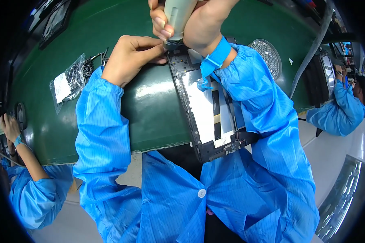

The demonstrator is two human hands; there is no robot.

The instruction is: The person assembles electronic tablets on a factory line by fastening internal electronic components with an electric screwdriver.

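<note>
My right hand is wrapped round a pale grey-green power screwdriver, its dark nose pointing down at the upper left corner of an opened tablet-like device. A blue strap circles that wrist. The device has a black frame and a shiny silver inside; it lies tilted, its lower end reaching past the table edge. My left hand is closed, thumb and fingers pinched together at the device's upper left corner, beside the screwdriver's nose. What those fingertips hold, if anything, is hidden. The screwdriver's bit does not show.
On the green table, a clear bag of small black parts lies left of my left arm. A round dish of small metallic pieces stands beyond my right sleeve. A grey hose hangs at right. Co-workers in blue sit on both sides.
</note>
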